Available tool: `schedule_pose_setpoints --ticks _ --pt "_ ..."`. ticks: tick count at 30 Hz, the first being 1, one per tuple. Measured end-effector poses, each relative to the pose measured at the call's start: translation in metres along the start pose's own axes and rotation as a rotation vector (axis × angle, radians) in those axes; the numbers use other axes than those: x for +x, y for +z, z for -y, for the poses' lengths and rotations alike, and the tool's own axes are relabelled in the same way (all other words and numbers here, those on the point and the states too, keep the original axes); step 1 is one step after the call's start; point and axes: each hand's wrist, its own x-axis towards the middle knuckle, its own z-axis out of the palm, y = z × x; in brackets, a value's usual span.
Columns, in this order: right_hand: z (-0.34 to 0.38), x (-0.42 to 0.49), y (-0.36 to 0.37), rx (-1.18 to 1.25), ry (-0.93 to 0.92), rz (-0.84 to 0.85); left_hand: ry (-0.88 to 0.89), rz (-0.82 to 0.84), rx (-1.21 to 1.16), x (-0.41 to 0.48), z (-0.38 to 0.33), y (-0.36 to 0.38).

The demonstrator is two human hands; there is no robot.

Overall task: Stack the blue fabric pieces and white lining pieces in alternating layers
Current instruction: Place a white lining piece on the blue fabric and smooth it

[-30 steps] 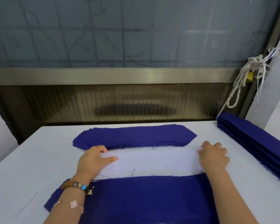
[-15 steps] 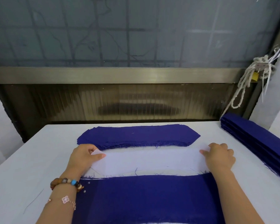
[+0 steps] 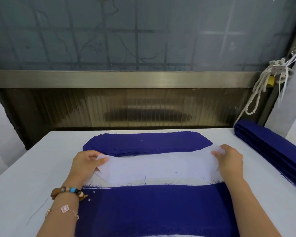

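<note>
A thin white lining piece [image 3: 157, 166] is lifted off the white lining pile [image 3: 99, 178] in the middle of the table. My left hand [image 3: 85, 164] pinches its left end and my right hand [image 3: 229, 159] pinches its right end. Its far edge overlaps the near edge of the blue fabric stack [image 3: 147, 142] lying beyond it. A wide blue fabric piece [image 3: 152, 209] lies flat nearest to me, under my forearms.
A folded pile of blue fabric [image 3: 272, 151] runs along the right side of the white table [image 3: 24, 177]. Behind the table stands a dark ribbed panel and a window. A knotted rope [image 3: 263, 82] hangs at the right.
Both hands have gone from resting on the white lining to pinching its top piece at both ends and lifting it toward the far blue stack.
</note>
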Motion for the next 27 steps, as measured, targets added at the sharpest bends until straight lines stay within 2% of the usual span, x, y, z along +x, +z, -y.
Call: schedule_pose_setpoints --ticks 5,8,11,17,27 --pt "-0.008 0.004 -0.001 0.052 0.028 0.109 -0.065 0.082 -0.032 0.002 0.000 -0.002" --pt "-0.015 0.011 0.001 0.071 0.044 0.128 -0.054 0.036 -0.080 0.005 0.003 -0.001" --pt "-0.012 0.008 0.000 0.120 0.047 0.126 -0.103 -0.040 -0.241 0.006 0.005 0.000" --pt "-0.010 0.010 0.001 0.186 0.059 0.053 -0.183 -0.109 -0.436 0.011 0.006 -0.002" --pt "-0.004 -0.008 -0.010 0.226 0.079 0.097 -0.162 -0.155 -0.312 -0.007 -0.003 -0.010"
